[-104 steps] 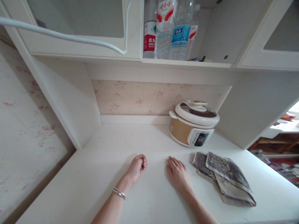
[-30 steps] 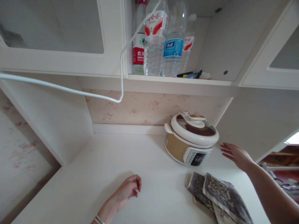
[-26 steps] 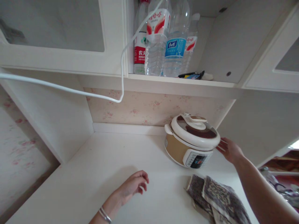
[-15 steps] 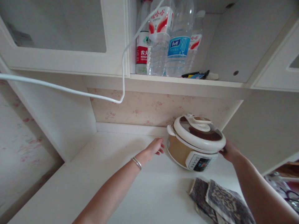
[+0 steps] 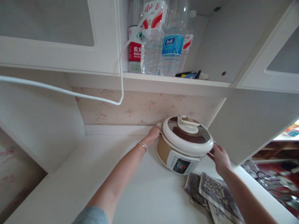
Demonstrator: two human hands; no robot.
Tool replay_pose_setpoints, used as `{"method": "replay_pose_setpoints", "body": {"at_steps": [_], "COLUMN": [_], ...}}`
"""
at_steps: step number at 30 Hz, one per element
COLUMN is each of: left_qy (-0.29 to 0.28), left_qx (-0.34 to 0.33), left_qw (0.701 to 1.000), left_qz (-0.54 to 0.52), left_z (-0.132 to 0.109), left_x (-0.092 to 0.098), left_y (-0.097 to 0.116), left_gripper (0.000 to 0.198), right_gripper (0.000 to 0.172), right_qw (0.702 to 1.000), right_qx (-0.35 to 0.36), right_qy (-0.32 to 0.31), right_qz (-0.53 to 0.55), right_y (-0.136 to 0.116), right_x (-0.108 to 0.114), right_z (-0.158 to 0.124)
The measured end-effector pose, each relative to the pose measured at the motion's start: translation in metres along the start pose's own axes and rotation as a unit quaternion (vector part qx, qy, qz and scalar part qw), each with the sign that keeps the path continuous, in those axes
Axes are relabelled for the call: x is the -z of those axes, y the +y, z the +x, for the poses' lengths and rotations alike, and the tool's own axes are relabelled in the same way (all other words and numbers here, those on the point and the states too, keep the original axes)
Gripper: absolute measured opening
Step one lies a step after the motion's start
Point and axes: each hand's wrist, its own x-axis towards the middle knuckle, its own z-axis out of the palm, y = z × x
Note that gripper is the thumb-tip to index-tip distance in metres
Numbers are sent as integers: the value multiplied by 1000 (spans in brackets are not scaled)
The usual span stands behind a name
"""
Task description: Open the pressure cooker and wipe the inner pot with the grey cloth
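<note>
A white and gold electric pressure cooker (image 5: 187, 149) stands on the white counter, close to the back wall. Its brown-topped lid is on, and the control panel faces forward. My left hand (image 5: 154, 133), with bangles at the wrist, is closed around the side handle at the cooker's left. On the opposite side my right hand (image 5: 220, 158) grips the cooker under the rim, its fingertips partly hidden. Just in front of the cooker lies a folded grey patterned towel (image 5: 215, 193), below my right forearm.
Above the counter (image 5: 70, 193), an open cabinet shelf (image 5: 177, 80) holds several plastic bottles (image 5: 171, 46) and small items. A white cable (image 5: 93, 99) hangs across the upper left. Side panels enclose the niche, and cluttered shelves (image 5: 275, 177) show at the right.
My left hand has moved from beside the cooker onto its left handle. The cooker has turned slightly, its panel now facing more to the left. The view has shifted right.
</note>
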Motion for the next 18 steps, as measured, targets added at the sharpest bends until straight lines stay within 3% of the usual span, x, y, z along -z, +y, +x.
{"method": "replay_pose_setpoints", "body": {"at_steps": [5,9,18], "left_qy": [37,56,163], "left_qx": [30,20,-15], "left_qw": [998,996,986], "left_qz": [47,59,33], "left_z": [-39,-79,-140], "left_x": [45,99,232], "left_y": [-5,-9,-4], "left_gripper": [27,29,29], "right_gripper": [37,42,46], "right_qw": [1000,998,977], "right_qx": [-13,-10,-16], "right_qy": [-4,-54,-204], "right_qz": [-23,-15,61], "right_y": [-6,-8,-7], "right_x": [-18,-43,-143], "right_z": [-51,-100,-185]}}
